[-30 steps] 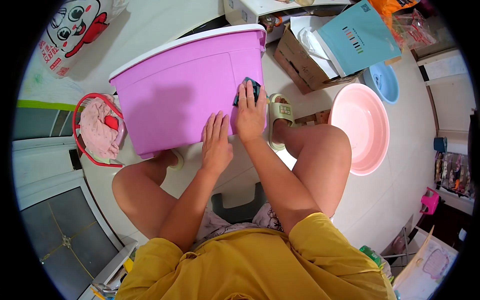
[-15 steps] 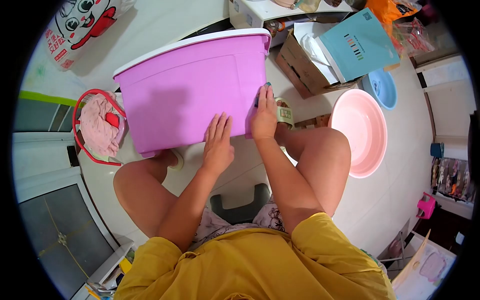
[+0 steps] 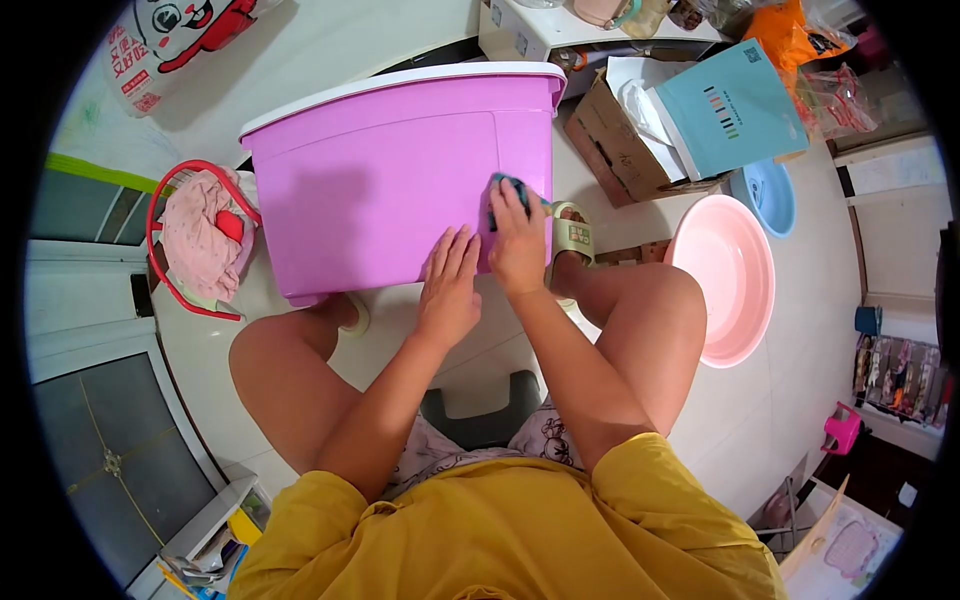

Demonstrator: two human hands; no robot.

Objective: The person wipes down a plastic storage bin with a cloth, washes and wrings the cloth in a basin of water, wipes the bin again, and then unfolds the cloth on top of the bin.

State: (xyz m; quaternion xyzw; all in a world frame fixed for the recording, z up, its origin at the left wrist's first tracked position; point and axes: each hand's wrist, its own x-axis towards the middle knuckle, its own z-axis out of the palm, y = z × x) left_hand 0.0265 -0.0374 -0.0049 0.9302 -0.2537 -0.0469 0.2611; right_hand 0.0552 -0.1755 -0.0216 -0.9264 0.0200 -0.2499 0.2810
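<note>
A large purple plastic storage box (image 3: 400,190) with a white rim stands tilted in front of me, its long side facing me. My right hand (image 3: 519,245) presses a dark teal scouring sponge (image 3: 508,184) against the right part of that side. A bit of yellow shows at the sponge's right edge; the fingers cover most of it. My left hand (image 3: 450,285) lies with outstretched fingers on the lower edge of the box, just left of the right hand, and holds nothing.
To the right are a pink basin (image 3: 722,280), a blue basin (image 3: 773,200) and a cardboard box (image 3: 620,150) with a light-blue folder (image 3: 735,110). Left of the box, pink cloth (image 3: 200,230) fills a red-handled basket. My slippered foot (image 3: 572,235) is beside the box.
My right hand has moved left from the box's right edge onto its side, bringing the sponge into clearer view. The left hand stays at the lower edge. The view has shifted slightly.
</note>
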